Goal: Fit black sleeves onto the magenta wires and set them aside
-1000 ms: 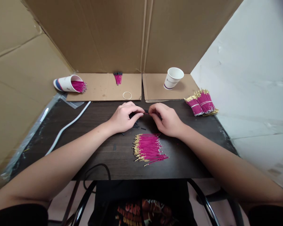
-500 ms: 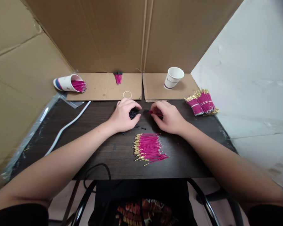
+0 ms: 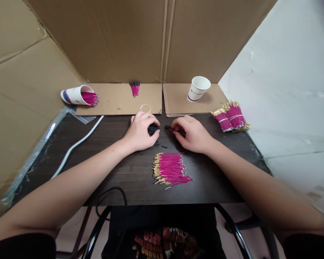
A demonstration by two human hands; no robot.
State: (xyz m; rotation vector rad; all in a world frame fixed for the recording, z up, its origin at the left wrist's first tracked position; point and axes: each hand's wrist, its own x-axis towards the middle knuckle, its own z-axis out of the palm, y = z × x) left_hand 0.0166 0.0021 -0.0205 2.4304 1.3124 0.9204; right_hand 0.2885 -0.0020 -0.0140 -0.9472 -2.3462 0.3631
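The right hand (image 3: 194, 135) pinches a single pink wire (image 3: 175, 128) near its middle between thumb and fingertips, its black-sleeved end pointing left, just above the dark table (image 3: 110, 169) at its far centre. The left hand (image 3: 140, 132) is curled closed over a small heap of black sleeves (image 3: 152, 129), fingertips touching them; whether one piece is actually gripped cannot be determined. The wire appears very light, thin and slightly flexible, with a smooth insulated body and a gold terminal at the end; judged from this, it is best held on the pink insulation close to the end being worked, not on the metal tip, which could bend. The sleeves look tiny, light and liable to roll or scatter, so a fingertip pinch along the length is advisable. A loose pile of wires (image 3: 169, 169) lies near of both hands. Banded bundles (image 3: 230, 117) rest at far right, an upright paper cup (image 3: 197, 89) stands on cardboard beyond them, and a tipped cup (image 3: 75, 95) holding wires lies far left. The upright cup carries a printed mark, too small to read.
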